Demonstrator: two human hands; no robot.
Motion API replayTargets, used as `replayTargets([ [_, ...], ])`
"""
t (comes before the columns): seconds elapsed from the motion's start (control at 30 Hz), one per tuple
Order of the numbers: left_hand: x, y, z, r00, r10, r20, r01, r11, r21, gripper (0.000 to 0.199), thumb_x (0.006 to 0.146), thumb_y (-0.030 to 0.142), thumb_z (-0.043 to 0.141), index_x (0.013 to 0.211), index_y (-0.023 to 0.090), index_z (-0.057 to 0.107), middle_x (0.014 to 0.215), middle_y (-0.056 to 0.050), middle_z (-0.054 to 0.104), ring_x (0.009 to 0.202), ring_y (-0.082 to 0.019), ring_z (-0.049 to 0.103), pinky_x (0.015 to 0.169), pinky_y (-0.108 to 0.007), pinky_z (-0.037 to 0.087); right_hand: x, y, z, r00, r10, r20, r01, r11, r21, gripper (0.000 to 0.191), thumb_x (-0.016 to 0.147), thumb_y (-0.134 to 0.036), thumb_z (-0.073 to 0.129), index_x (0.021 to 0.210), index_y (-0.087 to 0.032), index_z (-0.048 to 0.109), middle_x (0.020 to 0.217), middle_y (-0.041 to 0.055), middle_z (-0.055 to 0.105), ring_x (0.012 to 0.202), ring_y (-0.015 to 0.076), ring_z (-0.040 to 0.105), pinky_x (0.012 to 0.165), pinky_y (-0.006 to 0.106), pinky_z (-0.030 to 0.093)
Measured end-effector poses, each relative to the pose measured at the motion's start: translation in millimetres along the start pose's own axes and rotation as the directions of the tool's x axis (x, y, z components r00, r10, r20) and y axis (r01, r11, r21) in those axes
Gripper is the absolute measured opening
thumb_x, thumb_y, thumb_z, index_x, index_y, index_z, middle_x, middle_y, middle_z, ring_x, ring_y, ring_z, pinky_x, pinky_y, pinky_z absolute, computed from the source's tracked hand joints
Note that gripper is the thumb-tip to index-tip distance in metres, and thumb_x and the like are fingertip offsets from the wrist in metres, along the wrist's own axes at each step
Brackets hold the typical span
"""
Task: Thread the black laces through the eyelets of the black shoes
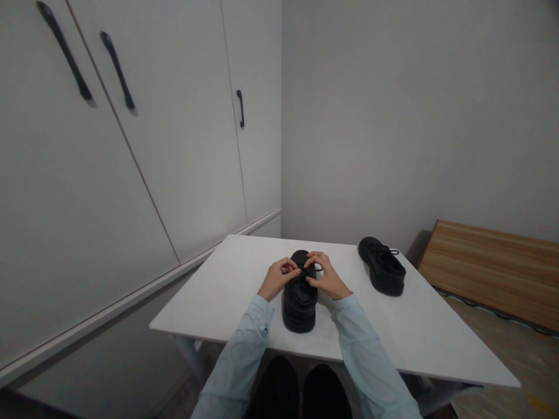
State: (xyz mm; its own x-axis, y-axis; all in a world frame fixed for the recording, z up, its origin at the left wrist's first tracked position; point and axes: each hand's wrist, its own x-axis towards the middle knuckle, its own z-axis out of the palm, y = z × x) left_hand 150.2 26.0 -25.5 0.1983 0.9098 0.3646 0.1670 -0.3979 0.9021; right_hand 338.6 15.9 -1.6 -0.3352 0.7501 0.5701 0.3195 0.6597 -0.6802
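Note:
A black lace-up shoe point(299, 308) stands on the white table in front of me, heel toward me and toe away. At its lacing, my left hand point(279, 276) pinches the black shoelace from the left side, thumb and fingers drawn together. From the right, my right hand point(325, 276) has its thumb and index finger curled round the lace, and a bit of lace shows between them. The fingers hide most of the knot area. A second black shoe point(382, 267), with its lace tied in a bow, rests farther right on the table.
The white table point(244, 279) stands by the cabinet doors point(183, 145) with dark handles on the left and a grey wall point(414, 116) behind. A wood-grain board point(493, 267) leans at the right. My knees are under the near edge.

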Motion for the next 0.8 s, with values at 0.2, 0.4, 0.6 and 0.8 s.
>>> replayTargets([
  [0.2,-0.8,5.7,0.2,0.999,0.033,0.003,-0.033,0.999,0.006,0.024,0.071,0.036,0.068,0.078,0.014,0.061,0.071,0.000,0.059,0.064,-0.011,0.049,0.061,-0.022,0.036,0.8,4.4,6.6,0.999,-0.005,0.050,0.008,0.997,-0.071,0.035,0.057,-0.021,0.079,0.086,-0.022,0.059,0.111,0.0064,0.048,0.111,0.0268,0.043,0.098,0.045,0.033],
  [0.4,-0.1,5.7,0.6,1.000,0.025,0.009,-0.025,1.000,0.016,0.022,0.072,0.034,0.067,0.078,0.014,0.062,0.070,0.000,0.059,0.062,-0.010,0.047,0.060,-0.022,0.034,3.6,2.1,9.0,0.997,-0.054,0.058,0.060,0.992,-0.111,0.040,0.055,-0.035,0.083,0.083,-0.022,0.058,0.099,0.0048,0.053,0.101,0.0254,0.047,0.090,0.042,0.038],
  [0.6,0.1,6.7,0.9,1.000,0.023,0.004,-0.023,0.999,0.031,0.020,0.072,0.033,0.066,0.076,0.013,0.061,0.069,0.000,0.059,0.062,-0.010,0.047,0.060,-0.022,0.035,5.0,-1.2,11.2,0.993,-0.072,0.097,0.090,0.975,-0.204,0.036,0.058,-0.031,0.082,0.082,-0.022,0.057,0.095,0.0040,0.054,0.095,0.0244,0.048,0.086,0.040,0.039],
  [0.8,0.5,6.7,1.9,1.000,0.028,-0.006,-0.028,0.998,0.052,0.019,0.073,0.032,0.065,0.075,0.014,0.062,0.069,0.000,0.058,0.064,-0.011,0.049,0.060,-0.022,0.036,2.2,-2.8,12.3,0.991,-0.114,0.076,0.131,0.951,-0.281,0.021,0.071,-0.031,0.073,0.082,-0.023,0.058,0.093,0.0039,0.058,0.094,0.0240,0.047,0.086,0.040,0.037],
])
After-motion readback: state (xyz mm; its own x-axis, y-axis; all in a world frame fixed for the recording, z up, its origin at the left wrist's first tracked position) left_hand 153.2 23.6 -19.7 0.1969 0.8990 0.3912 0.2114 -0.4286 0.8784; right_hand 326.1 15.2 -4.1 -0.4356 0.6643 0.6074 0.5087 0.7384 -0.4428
